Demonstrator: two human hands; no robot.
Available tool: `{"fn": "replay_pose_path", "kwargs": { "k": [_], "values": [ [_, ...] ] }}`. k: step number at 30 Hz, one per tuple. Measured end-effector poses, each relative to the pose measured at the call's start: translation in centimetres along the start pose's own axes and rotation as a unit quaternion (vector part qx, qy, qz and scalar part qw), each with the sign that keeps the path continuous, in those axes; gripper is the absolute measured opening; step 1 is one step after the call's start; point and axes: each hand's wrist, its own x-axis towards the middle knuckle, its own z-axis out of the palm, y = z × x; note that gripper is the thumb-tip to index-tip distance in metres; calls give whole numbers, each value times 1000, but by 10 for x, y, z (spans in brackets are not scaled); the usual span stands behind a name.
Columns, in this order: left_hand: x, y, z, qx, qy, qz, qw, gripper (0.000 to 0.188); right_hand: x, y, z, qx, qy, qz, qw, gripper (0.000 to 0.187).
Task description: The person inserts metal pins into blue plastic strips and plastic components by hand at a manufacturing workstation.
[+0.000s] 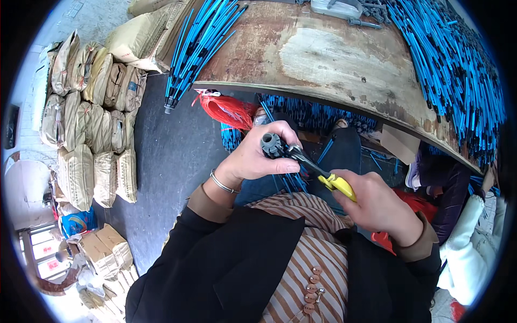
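Left grip: bent around a black toothed hub, grasping it between forefinger and thumb. The hub lies in the opening of this grip, with its hollow, ribbed end turned up toward the viewer; the forefinger curves along its far side and the thumb extends along its near side. A bracelet encircles the wrist.

Right grip: clenched on the yellow handles of a pair of pliers. The tool slants up and leftward, its metal nose reaching the right side of the hub; whether the jaws are closed on any part of it cannot be told. The hub thus lies to the left of the right grip and apart from it, with the pliers spanning the gap. Thin blue rods show beneath the hands; whether they join the hub is unclear.

Surroundings: a worn wooden tabletop stands beyond the hands. A fan of blue rods with black fittings overhangs its left end, and a dense heap of similar blue rods covers its right. A red bundle hangs just below the near edge. Stacked sacks stand on the dark floor at left, with cardboard boxes nearer the viewer.
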Motion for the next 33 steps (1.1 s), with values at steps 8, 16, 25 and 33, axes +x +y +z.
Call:
{"fn": "replay_pose_path", "kwargs": {
  "k": [8, 16, 25, 33],
  "values": [
    [11, -5, -12, -28, 37, 5, 999, 47, 35, 4, -3, -179, 53, 30, 982, 25],
    [-11, 8, -41, -111, 114, 134, 978, 47, 71, 86, -84, -459, 319, 175, 810, 36],
    [-50, 51, -51, -395, 257, 257, 844, 25, -7, 110, 17, -136, 318, -75, 935, 53],
    [-14, -44, 2, -529, 266, 126, 796, 22, 39, 88, 60, 448, 377, -283, 759, 90]
  ]
}}
